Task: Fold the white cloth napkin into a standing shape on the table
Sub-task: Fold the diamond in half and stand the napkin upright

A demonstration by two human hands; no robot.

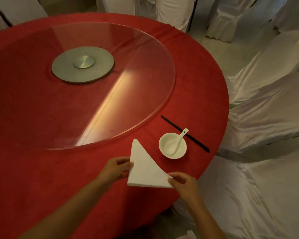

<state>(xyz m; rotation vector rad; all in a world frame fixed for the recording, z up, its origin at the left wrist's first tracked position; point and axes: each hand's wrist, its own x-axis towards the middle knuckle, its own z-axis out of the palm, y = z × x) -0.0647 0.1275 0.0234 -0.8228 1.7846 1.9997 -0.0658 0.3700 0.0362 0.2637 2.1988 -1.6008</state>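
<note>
Napkin [143, 168] flat on table [41, 169], folded to triangle, beside bowl [172, 145]. Left hand [116, 169] pinching left edge; right hand [183, 185] pinching near right corner. Advice: align edges before creasing, keep layers taut, press fold flat.

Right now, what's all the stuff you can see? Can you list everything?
napkin: one, white, folded in a triangle, flat at the table's near edge
bowl: one, white, right of the napkin
spoon: one, white, lying in the bowl, handle over the rim
chopsticks: black, count unclear, on the cloth behind the bowl
turntable: one, clear glass, round, mid-table
hub: one, grey metal, under the glass
tablecloth: one, red, covering the round table
chairs: several, white covers, around the table
left hand: holds the napkin's left edge
right hand: pinches the napkin's right corner
</note>
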